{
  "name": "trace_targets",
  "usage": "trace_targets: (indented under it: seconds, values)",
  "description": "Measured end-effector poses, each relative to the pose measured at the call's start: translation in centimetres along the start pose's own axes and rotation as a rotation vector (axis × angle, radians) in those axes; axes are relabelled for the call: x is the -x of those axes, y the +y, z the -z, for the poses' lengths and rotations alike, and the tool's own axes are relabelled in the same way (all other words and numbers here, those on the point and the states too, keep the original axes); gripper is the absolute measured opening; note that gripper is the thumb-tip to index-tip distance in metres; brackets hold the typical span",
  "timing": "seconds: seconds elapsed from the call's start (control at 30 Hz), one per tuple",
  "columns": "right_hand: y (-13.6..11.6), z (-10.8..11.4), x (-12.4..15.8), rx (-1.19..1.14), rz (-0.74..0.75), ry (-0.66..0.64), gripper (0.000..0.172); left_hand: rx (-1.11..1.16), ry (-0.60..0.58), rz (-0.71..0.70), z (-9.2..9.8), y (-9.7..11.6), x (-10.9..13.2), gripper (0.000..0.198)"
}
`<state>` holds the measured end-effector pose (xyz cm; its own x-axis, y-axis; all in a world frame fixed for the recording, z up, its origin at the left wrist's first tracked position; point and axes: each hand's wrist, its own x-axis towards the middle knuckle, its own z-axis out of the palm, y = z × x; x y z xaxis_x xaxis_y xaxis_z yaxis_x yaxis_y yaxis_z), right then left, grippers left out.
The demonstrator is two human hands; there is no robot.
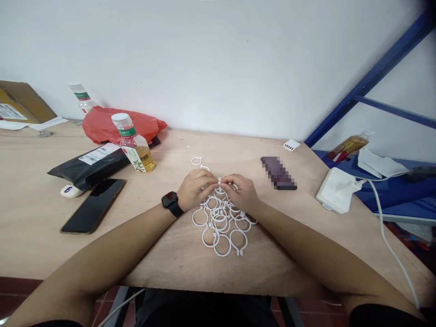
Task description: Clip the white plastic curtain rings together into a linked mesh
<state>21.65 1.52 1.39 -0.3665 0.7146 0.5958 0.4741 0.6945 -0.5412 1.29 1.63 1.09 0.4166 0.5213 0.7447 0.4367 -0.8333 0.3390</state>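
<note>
Both hands meet over the middle of the wooden table, fingertips pinched on one white plastic ring with a clip (220, 191). My left hand (196, 188), with a black watch (172, 203) on its wrist, closes on the ring's clip from the left. From the right, my right hand (242, 193) grips the same clip, thumb and finger together. Beneath and in front of the hands lies a loose pile of similar white clip rings (222, 245), several overlapping. Beyond the left hand, another white ring (196, 161) lies flat, with one more partly hidden behind the fingers.
At left are a tea bottle (138, 152), a red plastic bag (109, 125), a black parcel (91, 165), a phone (91, 208) and a small white oval device (71, 190). At right are a blurred-out dark phone-like object (278, 173), a white power adapter (335, 190) with cable, and a blue frame (371, 75).
</note>
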Motion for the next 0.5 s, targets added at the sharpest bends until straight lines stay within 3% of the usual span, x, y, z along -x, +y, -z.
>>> trace_targets:
  seconds: [0.27,0.4,0.5]
  values:
    - [-0.1,0.0,-0.1,0.002,-0.003,0.02,0.012,-0.028,-0.039,0.067,-0.2,0.2,-0.1,0.016]
    - [1.5,0.3,-0.5,0.079,-0.074,0.176,0.012,-0.113,0.028,0.25,-0.2,-0.4,0.1,0.017]
    - [3.3,0.7,-1.0,0.162,-0.107,0.22,0.012,-0.193,0.025,0.424,0.1,-0.9,0.4,0.02]
